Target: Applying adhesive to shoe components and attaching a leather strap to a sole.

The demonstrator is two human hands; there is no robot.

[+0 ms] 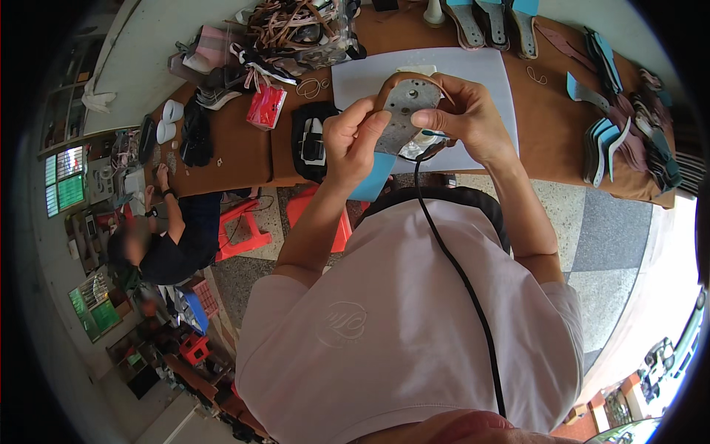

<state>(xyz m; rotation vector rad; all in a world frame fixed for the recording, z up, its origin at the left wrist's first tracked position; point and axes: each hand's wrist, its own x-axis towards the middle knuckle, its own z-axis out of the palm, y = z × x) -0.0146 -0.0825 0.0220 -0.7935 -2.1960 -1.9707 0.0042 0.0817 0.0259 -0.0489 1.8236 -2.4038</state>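
Note:
Both my hands hold a grey speckled shoe sole piece [403,122] above the table. It has a brown rim around its upper end and small round holes. My left hand [349,140] grips its left edge, thumb on the grey face. On the other side my right hand [470,122] holds the upper right edge, its thumb pressed on the grey face. A light blue flat piece [375,177] hangs below the sole piece; whether the two are joined I cannot tell. Behind lies a white sheet [484,81] on the brown table [547,140].
Similar grey soles [466,26] stand at the back, and several more pieces [603,148] lie at right. A red packet [266,107] and a pile of straps [296,29] sit at left. A black cable [458,266] runs down my front. A co-worker [174,244] sits left.

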